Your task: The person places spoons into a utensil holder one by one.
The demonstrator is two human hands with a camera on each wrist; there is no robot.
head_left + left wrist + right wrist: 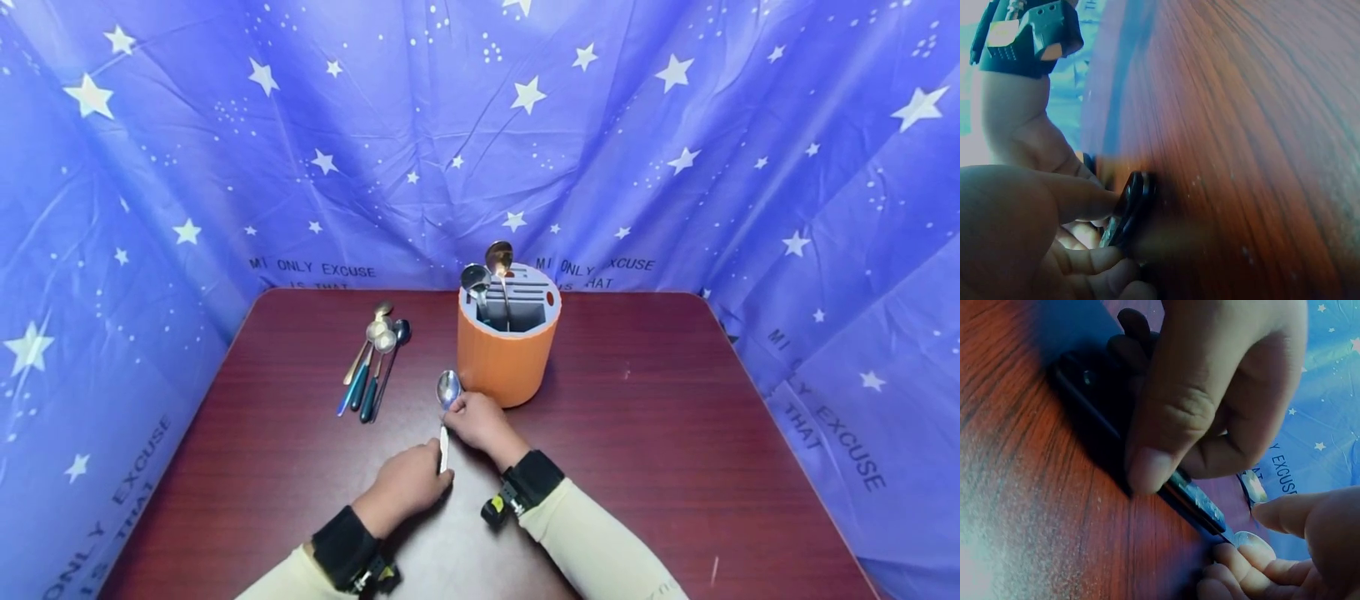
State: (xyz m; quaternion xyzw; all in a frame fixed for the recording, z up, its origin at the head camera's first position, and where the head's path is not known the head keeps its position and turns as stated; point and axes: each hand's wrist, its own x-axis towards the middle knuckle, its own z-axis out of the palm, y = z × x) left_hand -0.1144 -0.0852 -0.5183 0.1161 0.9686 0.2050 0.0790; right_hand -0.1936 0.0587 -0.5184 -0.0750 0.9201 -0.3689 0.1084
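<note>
A spoon (448, 387) with a shiny silver bowl points away from me, low over the table in front of the orange holder. My left hand (408, 479) grips its handle near the end, thumb on one side and fingers on the other. In the left wrist view the dark handle end (1138, 190) sticks out past the left hand's fingers. Close to the bowl, my right hand (483, 423) pinches the neck. The right wrist view shows the left thumb (1150, 469) on the handle (1194, 503), and the right hand (1310, 544) partly covering the bowl.
An orange cutlery holder (508, 367) with a grey slotted top stands just beyond my hands. A dark spoon (476, 278) and a gold-coloured spoon (498, 256) stand in it. Left of it, several spoons (375, 367) lie in a bunch on the reddish-brown table (660, 433).
</note>
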